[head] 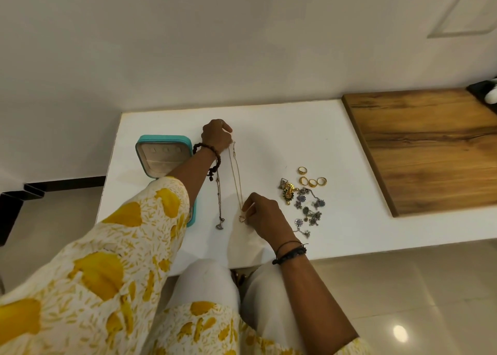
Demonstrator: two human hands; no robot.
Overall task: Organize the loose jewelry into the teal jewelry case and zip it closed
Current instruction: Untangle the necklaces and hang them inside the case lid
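L hand [216,135] pinching gold chain [236,177] top, R hand [265,216] pinching its pendant [242,218] end

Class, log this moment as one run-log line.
left hand: pinches gold chain top | right hand: pinches its pendant end | case: open

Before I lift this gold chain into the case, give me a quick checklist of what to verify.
1. Teal case open: ok.
2. Left hand holds the top of the gold necklace: ok.
3. Right hand pinches it beside the pendant: ok.
4. Gold necklace apart from the silver necklace: ok.
5. Free slot in case: cannot tell, arm hides part.
6. Rings and earrings clear of the path: ok.
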